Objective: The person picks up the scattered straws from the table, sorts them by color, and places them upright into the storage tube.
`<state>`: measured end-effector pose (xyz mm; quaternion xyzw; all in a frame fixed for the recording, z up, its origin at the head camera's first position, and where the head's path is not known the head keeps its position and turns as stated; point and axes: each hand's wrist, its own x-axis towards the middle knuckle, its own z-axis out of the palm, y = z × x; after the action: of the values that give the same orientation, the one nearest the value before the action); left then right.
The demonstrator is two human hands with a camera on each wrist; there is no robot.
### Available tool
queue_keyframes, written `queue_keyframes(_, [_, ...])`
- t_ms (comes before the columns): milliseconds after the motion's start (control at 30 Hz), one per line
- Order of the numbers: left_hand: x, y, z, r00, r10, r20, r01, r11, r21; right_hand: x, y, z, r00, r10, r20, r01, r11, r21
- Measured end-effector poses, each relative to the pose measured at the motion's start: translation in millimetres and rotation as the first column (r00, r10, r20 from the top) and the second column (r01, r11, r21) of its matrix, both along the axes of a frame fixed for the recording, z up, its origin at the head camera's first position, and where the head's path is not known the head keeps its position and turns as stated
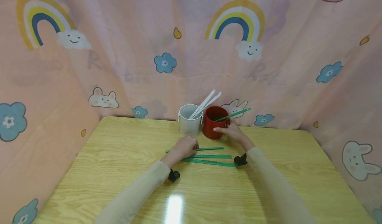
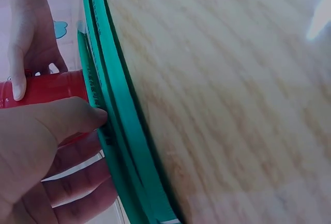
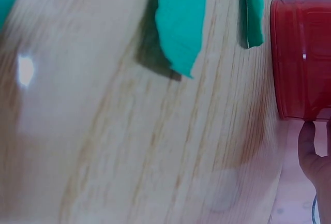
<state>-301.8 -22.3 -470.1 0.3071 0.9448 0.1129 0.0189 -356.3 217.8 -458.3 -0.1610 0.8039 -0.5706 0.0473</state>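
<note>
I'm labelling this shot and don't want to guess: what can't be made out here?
Head view: lower end of the green stick inside the red bucket, hidden by the bucket's wall.
Head view: lettering on the green sticks on the table, too small to read.
Right wrist view: much of the right hand, cut off by the right edge.

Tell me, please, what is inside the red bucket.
A green stick leans inside the red bucket, its upper end sticking out past the rim. Its lower end and the bucket's floor are hidden by the near wall, so other contents cannot be ruled out.
</note>
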Motion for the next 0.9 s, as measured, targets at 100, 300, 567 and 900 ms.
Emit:
queue_keyframes(100, [-0.2,-2.1,0.8,1.000,-0.015,-0.004,0.015,1.000,-0.024,-0.8,0,-0.8,1.000,0.006,0.006,-0.006,1.000,-0.005])
queue_keyframes(300, [-0.6,-7.8,7.4,0.999,-0.002,0.033,0.003,0.999,-0.039,-1.2,0,1.4,1.000,0.008,0.006,-0.008,1.000,-0.016])
queue_keyframes(567, [0.7,-14.5,22.1,0.997,0.035,0.073,-0.040,0.997,0.066,-10.4,5,-13.0,1.000,0.007,-0.006,-0.007,1.000,-0.009])
queue_keyframes(900, [-4.0,-12.7,40.9,0.998,0.008,0.061,-0.022,0.970,0.244,-17.7,8,-25.3,0.998,-0.024,-0.054,0.023,1.000,-0.020])
